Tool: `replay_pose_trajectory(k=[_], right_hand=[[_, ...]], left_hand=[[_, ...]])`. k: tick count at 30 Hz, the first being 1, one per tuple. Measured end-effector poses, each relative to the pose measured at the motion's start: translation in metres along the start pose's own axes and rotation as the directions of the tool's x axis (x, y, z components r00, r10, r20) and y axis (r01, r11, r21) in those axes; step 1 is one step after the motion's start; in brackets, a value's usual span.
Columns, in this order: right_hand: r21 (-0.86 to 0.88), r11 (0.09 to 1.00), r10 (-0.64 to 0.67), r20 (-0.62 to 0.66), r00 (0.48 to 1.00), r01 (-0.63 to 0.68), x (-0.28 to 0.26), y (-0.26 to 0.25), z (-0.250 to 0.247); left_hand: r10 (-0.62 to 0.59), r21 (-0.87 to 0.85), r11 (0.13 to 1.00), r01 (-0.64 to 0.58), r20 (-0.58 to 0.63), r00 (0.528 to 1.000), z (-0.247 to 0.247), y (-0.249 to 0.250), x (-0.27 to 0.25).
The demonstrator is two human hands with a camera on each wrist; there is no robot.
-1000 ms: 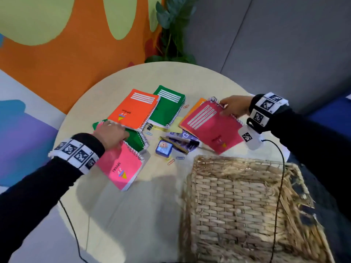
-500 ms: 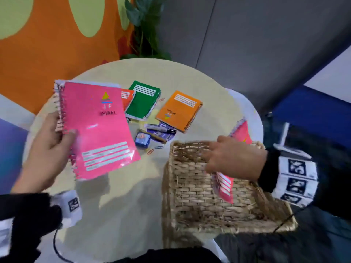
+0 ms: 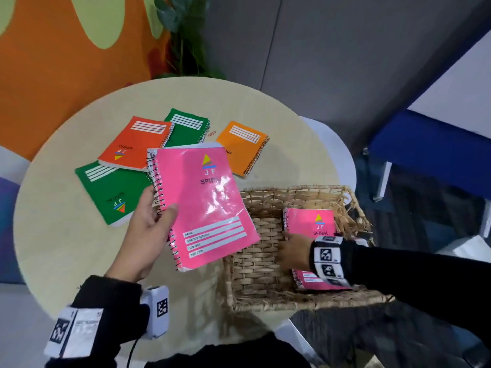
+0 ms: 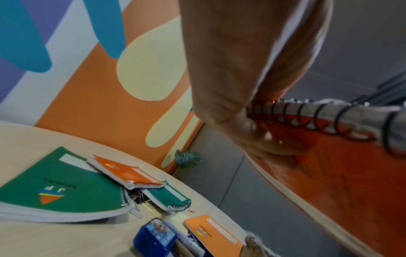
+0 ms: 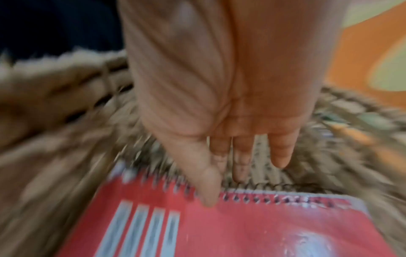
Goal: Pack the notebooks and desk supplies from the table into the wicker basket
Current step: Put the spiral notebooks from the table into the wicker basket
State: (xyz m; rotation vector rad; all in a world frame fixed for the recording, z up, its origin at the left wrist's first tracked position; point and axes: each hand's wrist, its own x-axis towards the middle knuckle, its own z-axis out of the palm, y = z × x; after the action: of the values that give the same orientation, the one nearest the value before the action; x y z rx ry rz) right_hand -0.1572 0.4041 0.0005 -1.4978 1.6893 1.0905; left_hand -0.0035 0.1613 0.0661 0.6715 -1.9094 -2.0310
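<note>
The left hand (image 3: 144, 232) pinches a pink notebook (image 3: 204, 203) by its spiral edge, thumb on the cover and fingers beneath, holding it tilted in the air just left of the basket (image 3: 255, 261). The right hand (image 3: 295, 248) is inside the basket, fingers straight and loosely spread, thumb resting at the coil of a second pink notebook (image 3: 313, 224) that lies flat on the basket's right side.

On the table (image 3: 66, 248), beyond the basket, lie an orange notebook (image 3: 245, 147), a red-orange one (image 3: 135, 144) and two green ones, one near (image 3: 111, 192) and one far (image 3: 186, 126), partly overlapping. A paper clip (image 3: 212, 133) sits between the far green and orange covers.

The risk is probably the held notebook: it hangs from one thin pinch at the coil, so it could swing or slip, and its corner or wire could catch on the basket's frayed rim. Landing askew on the first notebook, it would likely waste room needed for the rest.

From the head view, the held notebook hides the small supplies. The left wrist view shows a blue box (image 4: 153, 238) and some clips beside the notebooks, but the rest is cut off. The right wrist view is heavily blurred, and the sleeve covers the packed notebook's lower half.
</note>
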Motion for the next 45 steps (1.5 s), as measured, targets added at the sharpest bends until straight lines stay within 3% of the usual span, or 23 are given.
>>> replay_pose_trajectory(k=[2, 3, 4, 5, 6, 8, 10, 13, 16, 18, 21, 24, 28, 30, 32, 33, 36, 39, 42, 45], right_hand=[[0.337, 0.941, 0.073, -0.153, 0.986, -0.018, -0.022, 0.017, -0.007], [0.548, 0.836, 0.137, -0.250, 0.958, 0.023, -0.036, 0.028, -0.012], [0.754, 0.652, 0.240, -0.307, 0.921, 0.081, -0.052, 0.037, -0.018], [0.899, 0.395, 0.359, -0.339, 0.870, 0.188, -0.067, 0.045, -0.024], [0.943, 0.130, 0.462, -0.332, 0.823, 0.307, -0.078, 0.050, -0.028], [0.857, -0.221, 0.527, -0.297, 0.797, 0.465, -0.089, 0.051, -0.031], [0.756, -0.388, 0.486, -0.319, 0.814, 0.527, -0.090, 0.047, -0.028], [0.609, -0.543, 0.474, -0.346, 0.810, 0.578, -0.095, 0.043, -0.012], [0.620, -0.564, 0.501, -0.268, 0.823, 0.545, -0.102, 0.045, 0.027], [0.661, -0.571, 0.539, -0.146, 0.830, 0.487, -0.098, 0.045, 0.056], [0.742, -0.590, 0.544, 0.072, 0.836, 0.320, -0.077, 0.043, 0.090], [0.850, -0.513, 0.552, 0.217, 0.805, 0.122, -0.049, 0.049, 0.112], [0.935, -0.175, 0.570, 0.351, 0.743, -0.307, -0.028, 0.059, 0.108], [0.866, 0.079, 0.544, 0.377, 0.749, -0.493, -0.023, 0.058, 0.102], [0.747, 0.315, 0.540, 0.366, 0.758, -0.585, -0.020, 0.055, 0.096], [0.710, 0.375, 0.555, 0.343, 0.758, -0.596, -0.022, 0.055, 0.090], [0.736, 0.390, 0.617, 0.237, 0.751, -0.553, -0.035, 0.063, 0.046], [0.844, 0.374, 0.657, 0.052, 0.752, -0.385, -0.053, 0.075, -0.006], [0.966, 0.259, 0.668, -0.167, 0.726, -0.016, -0.053, 0.077, -0.068], [0.931, 0.030, 0.627, -0.300, 0.719, 0.363, -0.027, 0.077, -0.136]], left_hand=[[-0.015, 0.011, 1.000, 0.015, 0.038, 0.999, 0.004, 0.003, 0.001], [-0.018, 0.015, 1.000, 0.017, 0.054, 0.998, 0.008, 0.005, 0.002], [-0.012, 0.021, 1.000, 0.011, 0.070, 0.997, 0.012, 0.008, 0.002], [-0.002, 0.035, 0.999, -0.002, 0.091, 0.996, 0.018, 0.011, 0.004], [0.011, 0.053, 0.998, -0.018, 0.120, 0.993, 0.025, 0.016, 0.004], [0.030, 0.080, 0.996, -0.048, 0.209, 0.977, 0.043, 0.028, 0.004], [0.040, 0.079, 0.994, -0.070, 0.331, 0.943, 0.062, 0.038, 0.002], [-0.033, 0.128, 0.991, -0.030, 0.460, 0.887, 0.073, 0.040, 0.002], [-0.116, 0.311, 0.950, -0.024, 0.423, 0.899, 0.056, 0.026, 0.009], [-0.132, 0.510, 0.857, -0.068, 0.346, 0.929, 0.032, 0.010, 0.016], [-0.142, 0.712, 0.697, -0.086, 0.254, 0.957, -0.006, -0.018, 0.028], [-0.175, 0.813, 0.581, -0.040, 0.173, 0.969, -0.038, -0.040, 0.041], [-0.179, 0.888, 0.459, -0.018, 0.113, 0.977, -0.073, -0.060, 0.063], [-0.159, 0.927, 0.372, -0.045, 0.111, 0.981, -0.087, -0.064, 0.078], [-0.141, 0.963, 0.264, -0.060, 0.100, 0.985, -0.100, -0.063, 0.096], [-0.133, 0.979, 0.191, -0.065, 0.092, 0.987, -0.105, -0.062, 0.105], [-0.122, 0.989, -0.070, -0.133, 0.124, 0.985, -0.109, -0.056, 0.131], [-0.158, 0.926, -0.252, -0.283, 0.249, 0.956, -0.102, -0.053, 0.150], [-0.220, 0.846, -0.325, -0.423, 0.367, 0.904, -0.092, -0.051, 0.165], [-0.298, 0.800, -0.322, -0.506, 0.422, 0.856, -0.084, -0.055, 0.173]])
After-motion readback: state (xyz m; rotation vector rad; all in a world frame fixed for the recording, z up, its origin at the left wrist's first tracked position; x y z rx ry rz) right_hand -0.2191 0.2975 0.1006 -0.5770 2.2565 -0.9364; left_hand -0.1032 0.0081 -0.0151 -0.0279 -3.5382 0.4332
